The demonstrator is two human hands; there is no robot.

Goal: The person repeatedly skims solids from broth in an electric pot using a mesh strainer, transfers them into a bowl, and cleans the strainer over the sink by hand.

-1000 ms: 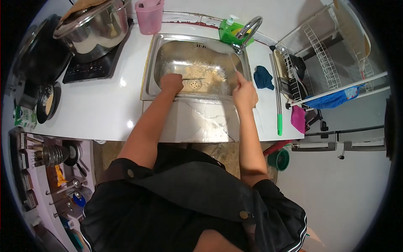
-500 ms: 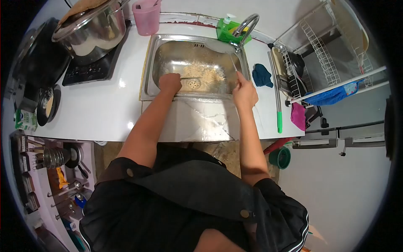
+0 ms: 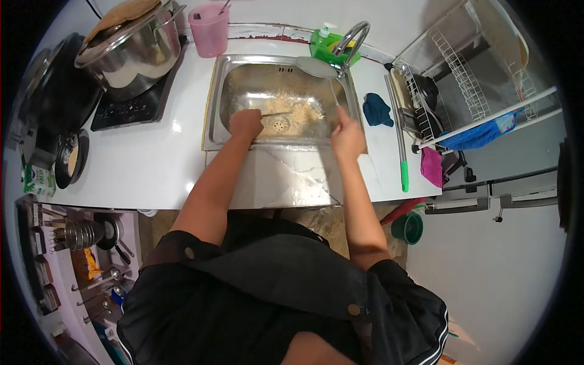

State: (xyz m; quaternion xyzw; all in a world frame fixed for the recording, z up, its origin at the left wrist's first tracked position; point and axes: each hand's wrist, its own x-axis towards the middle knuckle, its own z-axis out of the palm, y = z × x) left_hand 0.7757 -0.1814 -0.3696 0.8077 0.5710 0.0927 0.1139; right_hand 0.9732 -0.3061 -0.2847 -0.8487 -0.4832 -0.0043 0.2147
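My left hand (image 3: 245, 125) is closed around a thin-handled utensil (image 3: 277, 114) over the near left part of the steel sink (image 3: 211, 121); its working end is too unclear to name. My right hand (image 3: 347, 139), at the sink's right side, grips the long thin handle of a skimmer (image 3: 315, 67). The skimmer's round, flat head is at the sink's far right, beside the faucet (image 3: 359, 39). Pale, crumbly scraps (image 3: 304, 111) lie wet on the sink bottom around the drain (image 3: 280, 125).
A steel pot (image 3: 134, 64) stands on a black cooktop (image 3: 131, 109) to the left. Behind the sink are a pink cup (image 3: 208, 33) and a green caddy (image 3: 319, 45). To the right lie a dark blue cloth (image 3: 378, 109), a green-handled rod (image 3: 404, 173) and a dish rack (image 3: 486, 131).
My right hand has shifted slightly left and tilted with the skimmer, whose head now shows more clearly near the faucet. My left hand stays about where it was. The view has shifted slightly.
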